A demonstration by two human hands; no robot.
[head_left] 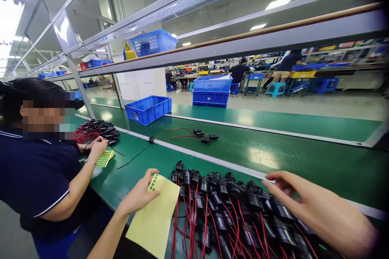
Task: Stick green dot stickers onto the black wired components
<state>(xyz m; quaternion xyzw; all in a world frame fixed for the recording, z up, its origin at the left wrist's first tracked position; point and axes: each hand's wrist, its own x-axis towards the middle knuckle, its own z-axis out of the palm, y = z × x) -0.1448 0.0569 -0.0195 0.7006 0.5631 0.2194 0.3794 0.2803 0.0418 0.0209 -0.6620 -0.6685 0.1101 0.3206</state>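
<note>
My left hand (138, 196) holds a pale yellow backing sheet (154, 220) with a few green round stickers (153, 183) at its top edge. My right hand (316, 210) hovers with fingers spread over a pile of black cylindrical parts with red and black wires (231, 210) on the green bench; whether its fingertips pinch anything small I cannot tell.
A co-worker in a dark shirt (36, 170) sits at left, a hand on a yellow-green sticker sheet (105, 158) beside another wired pile (97, 129). Loose wired parts (200, 135) lie on the green belt (288, 153). Blue crates (148, 109), (212, 91) stand behind.
</note>
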